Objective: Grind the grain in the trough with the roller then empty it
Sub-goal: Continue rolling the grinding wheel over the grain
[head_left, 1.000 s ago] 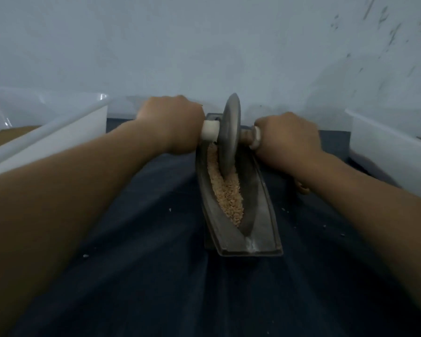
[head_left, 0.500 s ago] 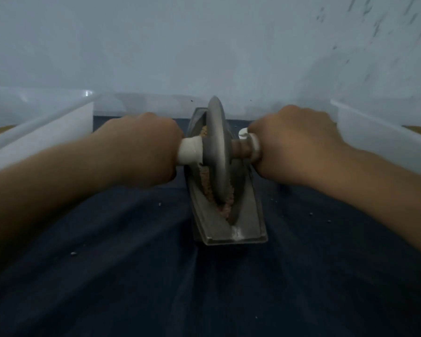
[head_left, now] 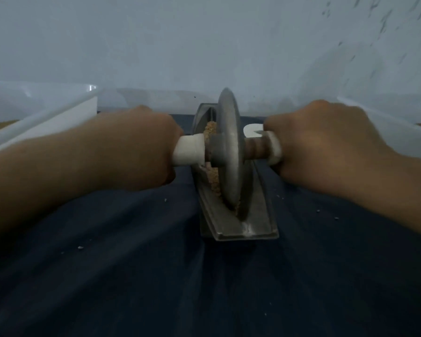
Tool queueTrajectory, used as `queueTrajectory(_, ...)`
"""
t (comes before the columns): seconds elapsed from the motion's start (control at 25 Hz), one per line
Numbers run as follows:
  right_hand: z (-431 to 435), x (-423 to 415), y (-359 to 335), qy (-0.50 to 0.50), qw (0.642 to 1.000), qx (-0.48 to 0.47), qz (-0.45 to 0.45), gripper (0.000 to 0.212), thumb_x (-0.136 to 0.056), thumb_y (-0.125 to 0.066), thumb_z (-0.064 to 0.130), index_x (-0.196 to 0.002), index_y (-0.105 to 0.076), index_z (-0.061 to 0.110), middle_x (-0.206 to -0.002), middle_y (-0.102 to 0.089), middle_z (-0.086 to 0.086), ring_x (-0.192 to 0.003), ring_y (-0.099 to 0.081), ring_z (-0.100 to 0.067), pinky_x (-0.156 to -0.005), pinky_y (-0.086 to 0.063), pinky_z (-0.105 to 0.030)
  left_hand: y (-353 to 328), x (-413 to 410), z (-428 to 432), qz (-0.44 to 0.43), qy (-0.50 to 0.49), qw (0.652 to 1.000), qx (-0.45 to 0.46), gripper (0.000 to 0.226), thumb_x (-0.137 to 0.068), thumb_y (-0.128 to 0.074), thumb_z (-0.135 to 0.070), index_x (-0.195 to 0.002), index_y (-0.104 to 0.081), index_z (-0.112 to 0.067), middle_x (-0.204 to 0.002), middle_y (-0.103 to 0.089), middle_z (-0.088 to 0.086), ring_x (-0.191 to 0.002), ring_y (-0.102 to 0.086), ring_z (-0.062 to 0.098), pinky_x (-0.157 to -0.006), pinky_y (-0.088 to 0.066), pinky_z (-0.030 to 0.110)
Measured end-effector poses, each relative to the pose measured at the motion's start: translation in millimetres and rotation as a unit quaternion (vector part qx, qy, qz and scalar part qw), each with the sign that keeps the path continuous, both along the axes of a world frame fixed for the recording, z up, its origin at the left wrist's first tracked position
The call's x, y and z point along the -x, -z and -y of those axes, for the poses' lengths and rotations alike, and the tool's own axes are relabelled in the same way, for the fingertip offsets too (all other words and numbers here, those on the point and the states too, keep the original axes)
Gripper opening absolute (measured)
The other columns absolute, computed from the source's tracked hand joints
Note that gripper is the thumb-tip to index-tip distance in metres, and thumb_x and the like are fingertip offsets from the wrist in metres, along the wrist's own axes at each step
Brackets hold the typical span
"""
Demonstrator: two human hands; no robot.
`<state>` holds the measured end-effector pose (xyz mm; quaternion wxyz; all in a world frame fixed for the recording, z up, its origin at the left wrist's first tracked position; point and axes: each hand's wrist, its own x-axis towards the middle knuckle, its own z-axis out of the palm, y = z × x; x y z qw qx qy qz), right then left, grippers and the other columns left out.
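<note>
Our fingers (head_left: 278,132) clench the roller (head_left: 229,152), now drawn to the trough's (head_left: 260,210) near end; the grain (head_left: 214,183) needs more passes.

roller (head_left: 229,152) hides much grain (head_left: 213,183) (far end of trough (head_left: 233,229) too); left bin (head_left: 58,122) cropped.
</note>
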<state>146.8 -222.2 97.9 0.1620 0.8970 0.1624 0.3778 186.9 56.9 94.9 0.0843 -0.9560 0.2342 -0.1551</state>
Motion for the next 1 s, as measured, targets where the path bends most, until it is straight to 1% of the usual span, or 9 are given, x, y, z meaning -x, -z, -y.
queueTrajectory(0.12, -14, -29, 4, 0.09, 0.994, -0.011, -0.063, 0.023, -0.068, -0.07, 0.035, -0.066, -0.048, 0.029, -0.054, -0.032, 0.007, -0.042, -0.028, -0.015, -0.048, -0.017, -0.017, 6, -20, 14, 0.038, -0.05, 0.998, 0.012, 0.012, -0.072, -0.064, -0.046, -0.08, -0.059, -0.038, -0.068, -0.053, -0.01, -0.056, -0.05, 0.013, -0.049, -0.036, 0.024)
queueTrajectory(0.24, -30, -77, -3, 0.098, 0.981, -0.09, -0.141, 0.014, -0.086, -0.067, 0.035, -0.082, -0.056, 0.028, -0.076, -0.052, -0.002, -0.07, -0.048, -0.027, -0.056, -0.032, -0.03, -3, -55, 36, 0.028, -0.112, 0.993, 0.015, 0.021, -0.086, -0.063, -0.034, -0.105, -0.066, -0.024, -0.085, -0.059, 0.002, -0.072, -0.058, 0.024, -0.058, -0.042, 0.033)
queueTrajectory(0.36, -30, -75, -6, 0.102, 0.977, -0.091, -0.161, 0.014, -0.087, -0.066, 0.034, -0.084, -0.054, 0.028, -0.08, -0.054, -0.003, -0.078, -0.057, -0.03, -0.059, -0.034, -0.031, -9, -56, 39, 0.025, -0.11, 0.994, 0.011, 0.022, -0.085, -0.065, -0.032, -0.105, -0.065, -0.022, -0.083, -0.057, 0.002, -0.069, -0.056, 0.022, -0.06, -0.043, 0.035)
queueTrajectory(0.44, -20, -48, -3, 0.088, 0.987, -0.048, -0.126, 0.021, -0.081, -0.066, 0.033, -0.073, -0.047, 0.029, -0.067, -0.045, 0.003, -0.064, -0.054, -0.027, -0.05, -0.027, -0.026, -3, -34, 26, 0.006, -0.075, 0.997, 0.004, 0.016, -0.078, -0.069, -0.035, -0.092, -0.063, -0.031, -0.072, -0.054, -0.005, -0.059, -0.052, 0.014, -0.053, -0.04, 0.028)
queueTrajectory(0.52, -11, -13, 0, 0.051, 0.998, -0.003, -0.039, 0.024, -0.064, -0.065, 0.033, -0.064, -0.041, 0.029, -0.053, -0.032, 0.007, -0.041, -0.029, -0.016, -0.047, -0.018, -0.017, 2, -10, 10, 0.001, -0.03, 1.0, 0.002, 0.019, -0.062, -0.067, -0.043, -0.068, -0.051, -0.037, -0.059, -0.047, -0.013, -0.05, -0.044, 0.004, -0.046, -0.033, 0.02)
queueTrajectory(0.6, -6, 0, 0, 0.013, 1.0, -0.006, 0.013, 0.024, -0.049, -0.062, 0.032, -0.06, -0.041, 0.029, -0.048, -0.019, 0.009, -0.04, -0.008, -0.009, -0.052, -0.014, -0.012, 5, -1, 3, -0.007, -0.007, 1.0, 0.004, 0.022, -0.051, -0.058, -0.049, -0.059, -0.039, -0.039, -0.053, -0.043, -0.015, -0.046, -0.04, 0.0, -0.045, -0.029, 0.017)
queueTrajectory(0.8, -26, -60, 5, 0.112, 0.981, -0.089, -0.132, 0.014, -0.084, -0.066, 0.028, -0.08, -0.052, 0.028, -0.07, -0.045, 0.001, -0.061, -0.044, -0.024, -0.052, -0.028, -0.026, -2, -47, 33, 0.041, -0.083, 0.996, -0.003, 0.016, -0.078, -0.067, -0.037, -0.09, -0.063, -0.026, -0.072, -0.05, -0.004, -0.057, -0.048, 0.017, -0.054, -0.039, 0.03)
queueTrajectory(0.92, -28, -78, 5, 0.108, 0.968, -0.135, -0.183, 0.009, -0.09, -0.064, 0.029, -0.09, -0.056, 0.025, -0.088, -0.058, -0.004, -0.075, -0.05, -0.027, -0.062, -0.039, -0.033, -20, -58, 50, 0.07, -0.101, 0.992, -0.033, 0.02, -0.085, -0.064, -0.029, -0.104, -0.065, -0.022, -0.082, -0.053, 0.002, -0.07, -0.054, 0.026, -0.061, -0.04, 0.036)
queueTrajectory(1.0, -20, -59, 6, 0.098, 0.971, -0.119, -0.183, 0.016, -0.088, -0.064, 0.033, -0.082, -0.05, 0.025, -0.079, -0.057, -0.001, -0.069, -0.05, -0.025, -0.057, -0.037, -0.029, -20, -41, 47, 0.048, -0.082, 0.994, -0.044, 0.017, -0.083, -0.064, -0.029, -0.099, -0.062, -0.023, -0.078, -0.05, -0.001, -0.068, -0.053, 0.023, -0.06, -0.04, 0.035)
